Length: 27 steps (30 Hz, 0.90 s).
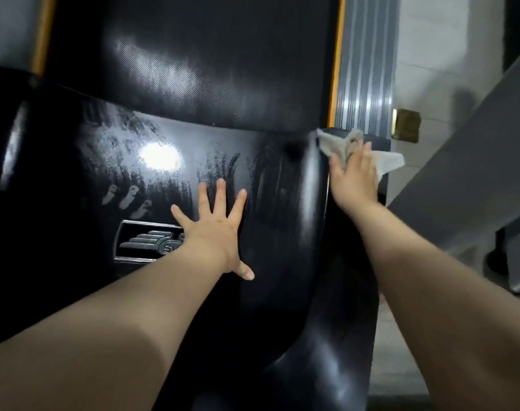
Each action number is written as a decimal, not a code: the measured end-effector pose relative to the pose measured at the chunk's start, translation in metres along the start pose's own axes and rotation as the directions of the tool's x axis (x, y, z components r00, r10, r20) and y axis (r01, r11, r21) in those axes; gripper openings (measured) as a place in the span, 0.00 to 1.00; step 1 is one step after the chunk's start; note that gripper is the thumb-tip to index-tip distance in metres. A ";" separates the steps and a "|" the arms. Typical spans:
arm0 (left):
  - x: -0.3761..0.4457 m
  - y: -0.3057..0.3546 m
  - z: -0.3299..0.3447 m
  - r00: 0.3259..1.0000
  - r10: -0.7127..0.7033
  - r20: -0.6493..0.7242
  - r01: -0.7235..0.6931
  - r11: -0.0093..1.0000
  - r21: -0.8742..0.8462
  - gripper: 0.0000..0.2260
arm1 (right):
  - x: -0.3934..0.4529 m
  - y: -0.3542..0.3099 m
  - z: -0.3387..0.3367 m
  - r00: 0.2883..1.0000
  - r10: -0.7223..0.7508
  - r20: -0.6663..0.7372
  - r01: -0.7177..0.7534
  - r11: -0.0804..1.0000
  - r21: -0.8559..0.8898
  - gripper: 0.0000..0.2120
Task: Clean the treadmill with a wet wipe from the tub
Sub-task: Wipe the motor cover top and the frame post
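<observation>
Two hands work: your left hand [215, 229] lies flat, fingers spread, on the treadmill cover [74, 173]; your right hand [355, 176] presses the wet wipe [335, 143], which could slip off that edge.

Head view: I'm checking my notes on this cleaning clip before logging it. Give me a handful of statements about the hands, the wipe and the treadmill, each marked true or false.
1. The right hand presses the wipe at the right edge of the black motor cover. True.
2. The left hand holds a second wipe. False: it lies flat on the cover with spread fingers and holds nothing.
3. Smeary wiping streaks show on the cover left of the left hand. True.
4. The wipe is bright blue. False: it is whitish grey.
5. The left hand covers part of the logo badge. True.
6. The wipe lies on the running belt. False: it is at the cover's right corner, by the ribbed side rail.
</observation>
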<state>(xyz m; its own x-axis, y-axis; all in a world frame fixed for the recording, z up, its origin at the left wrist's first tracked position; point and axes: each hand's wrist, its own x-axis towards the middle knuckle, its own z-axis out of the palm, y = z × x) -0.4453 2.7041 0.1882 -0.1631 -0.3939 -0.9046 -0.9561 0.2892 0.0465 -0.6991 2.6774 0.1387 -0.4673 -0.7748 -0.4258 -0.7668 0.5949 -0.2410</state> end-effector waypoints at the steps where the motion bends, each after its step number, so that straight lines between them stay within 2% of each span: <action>1: 0.000 0.000 0.000 1.000 -0.005 -0.003 0.005 1.000 0.002 0.69 | 0.008 -0.002 -0.001 1.000 0.001 -0.013 -0.001 1.000 0.003 0.32; 3: 0.000 0.000 0.001 1.000 -0.014 0.000 0.014 1.000 0.006 0.69 | -0.005 0.005 0.004 1.000 -0.025 -0.011 0.026 0.999 0.022 0.30; 8: -0.002 -0.001 -0.002 1.000 -0.025 0.002 0.025 1.000 0.007 0.69 | -0.129 0.057 0.018 0.992 -0.080 0.093 0.072 0.993 0.096 0.29; 10: -0.005 -0.001 -0.002 1.000 -0.026 0.004 0.026 1.000 0.006 0.69 | -0.154 0.066 0.020 0.986 -0.078 0.144 0.059 0.990 0.126 0.30; 13: -0.006 0.000 -0.004 1.000 -0.022 0.002 0.022 1.000 0.010 0.69 | -0.123 0.055 0.017 0.991 0.019 0.129 -0.035 0.992 0.122 0.32; 18: -0.002 -0.003 0.000 1.000 -0.015 -0.016 0.015 1.000 0.006 0.69 | 0.008 0.020 -0.011 0.993 0.117 0.005 -0.117 0.991 0.068 0.31; 22: 0.002 -0.006 0.005 0.999 -0.017 -0.030 0.017 1.000 0.005 0.69 | 0.052 0.012 -0.025 0.982 0.190 0.000 -0.189 0.977 0.102 0.30; 24: 0.003 -0.005 0.004 0.999 -0.014 -0.031 0.014 1.000 0.004 0.69 | 0.032 0.020 -0.022 0.994 0.106 0.010 -0.106 0.993 0.049 0.29; 27: 0.001 -0.005 0.002 0.999 -0.015 -0.037 0.015 1.000 0.003 0.69 | -0.047 0.033 -0.003 0.987 -0.137 0.081 0.137 0.991 0.008 0.28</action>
<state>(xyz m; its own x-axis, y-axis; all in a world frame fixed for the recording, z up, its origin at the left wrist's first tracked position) -0.4400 2.7042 0.1856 -0.1576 -0.4306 -0.8887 -0.9579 0.2855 0.0315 -0.7039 2.7331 0.1536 -0.3204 -0.8289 -0.4585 -0.8202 0.4849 -0.3035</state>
